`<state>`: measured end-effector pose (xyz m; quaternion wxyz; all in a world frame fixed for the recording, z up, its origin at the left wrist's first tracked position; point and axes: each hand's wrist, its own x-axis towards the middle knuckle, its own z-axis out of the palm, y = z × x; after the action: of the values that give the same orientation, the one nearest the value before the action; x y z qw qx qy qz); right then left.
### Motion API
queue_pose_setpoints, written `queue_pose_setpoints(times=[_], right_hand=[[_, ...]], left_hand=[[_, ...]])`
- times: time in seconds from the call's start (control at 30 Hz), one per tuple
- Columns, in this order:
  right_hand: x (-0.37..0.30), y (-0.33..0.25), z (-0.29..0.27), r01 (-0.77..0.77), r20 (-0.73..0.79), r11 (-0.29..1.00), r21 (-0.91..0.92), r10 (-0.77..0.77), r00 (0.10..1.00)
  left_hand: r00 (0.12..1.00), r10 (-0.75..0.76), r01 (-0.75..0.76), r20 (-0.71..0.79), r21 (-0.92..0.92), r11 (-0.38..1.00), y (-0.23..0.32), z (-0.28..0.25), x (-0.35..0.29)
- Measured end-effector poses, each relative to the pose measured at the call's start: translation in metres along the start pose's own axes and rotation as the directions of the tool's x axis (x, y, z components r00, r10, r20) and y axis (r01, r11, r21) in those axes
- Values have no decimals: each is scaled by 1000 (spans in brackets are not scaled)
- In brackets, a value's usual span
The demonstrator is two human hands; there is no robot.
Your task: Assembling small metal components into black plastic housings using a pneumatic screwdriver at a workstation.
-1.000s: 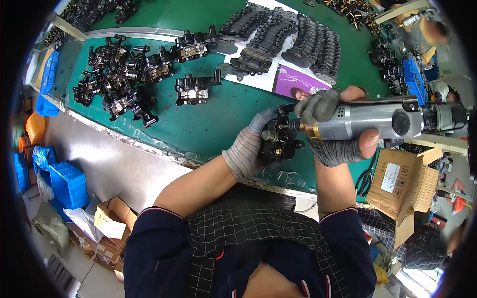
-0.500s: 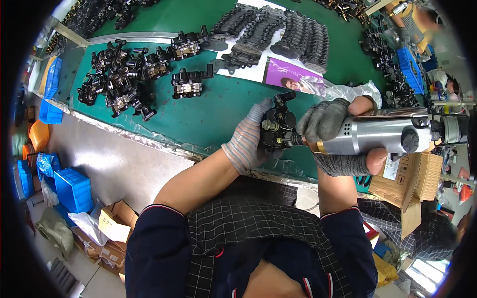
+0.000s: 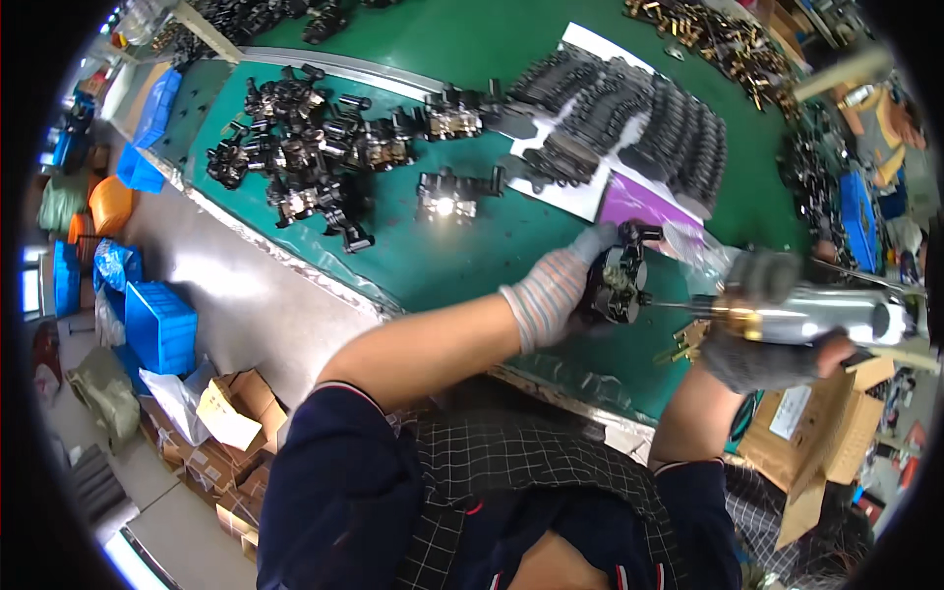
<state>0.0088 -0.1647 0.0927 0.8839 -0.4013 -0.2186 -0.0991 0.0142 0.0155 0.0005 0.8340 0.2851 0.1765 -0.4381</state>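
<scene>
My left hand (image 3: 554, 295), in a striped knit glove, grips a black metal part (image 3: 618, 280) held upright over the green bench mat (image 3: 472, 261). My right hand (image 3: 762, 339), in a dark grey glove, is wrapped around a silver powered screwdriver (image 3: 836, 315). Its thin bit points left and its tip meets the black part's side. A few small brass screws (image 3: 685, 342) lie on the mat just below the bit.
A heap of black parts (image 3: 305, 157) lies at the mat's far left, with rows of black pieces (image 3: 629, 113) on white sheets behind. Blue bins (image 3: 157, 324) and cardboard boxes (image 3: 231, 418) sit on the floor left; an open carton (image 3: 816, 433) stands at right.
Both hands have shifted to the right along the bench edge. The screwdriver has drawn back to the right, so more of its bit shows between tool and part.
</scene>
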Motion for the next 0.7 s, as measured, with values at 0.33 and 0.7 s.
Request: queue_pose_setpoints(times=[0.33, 0.7], right_hand=[[22, -7, -134, -32, -144, 263, -964, -419, 897], [29, 165, -77, 429, 331, -340, -837, 308, 892]], left_hand=[[455, 885, -754, -100, 485, 443, 335, -130, -8], [685, 591, -34, 427, 829, -559, 178, -39, -18]])
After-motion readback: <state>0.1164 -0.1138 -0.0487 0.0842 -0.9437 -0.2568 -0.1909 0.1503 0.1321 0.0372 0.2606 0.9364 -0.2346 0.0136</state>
